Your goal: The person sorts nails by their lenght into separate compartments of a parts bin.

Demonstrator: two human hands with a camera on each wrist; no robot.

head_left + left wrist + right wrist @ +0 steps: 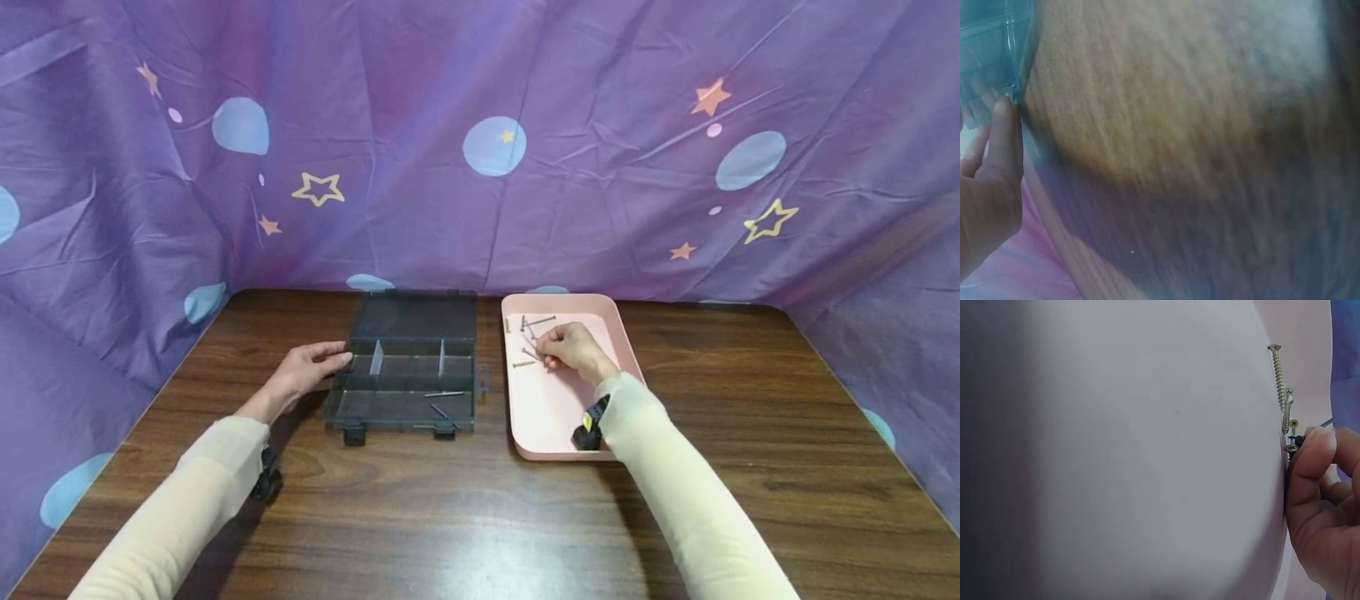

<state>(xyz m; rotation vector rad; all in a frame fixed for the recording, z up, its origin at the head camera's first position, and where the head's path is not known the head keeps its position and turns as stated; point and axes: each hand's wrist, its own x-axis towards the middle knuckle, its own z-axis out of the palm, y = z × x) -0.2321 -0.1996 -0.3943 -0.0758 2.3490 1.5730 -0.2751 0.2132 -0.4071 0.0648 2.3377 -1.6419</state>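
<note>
In the head view, my right hand (573, 348) is low over the far left part of a pink tray (540, 417), thumb and index finger pinched together. A thin grey nail (1327, 422) shows beside the fingertips in the right wrist view; the pinched part is hidden. Brass-coloured screws (1277, 372) lie around the fingertips. My left hand (303, 371) rests its fairly straight fingers at the left side of a dark see-through compartment box (401, 362), whose lid (416, 317) lies back. Grey nails (444, 393) lie in its front compartment.
Two upright dividers (377, 357) split the box's middle row. Black latches (354, 435) stick out at its front edge. The tray has a raised rim. Both stand on a brown wooden table (420, 508), with a purple patterned cloth (420, 208) behind and at the sides.
</note>
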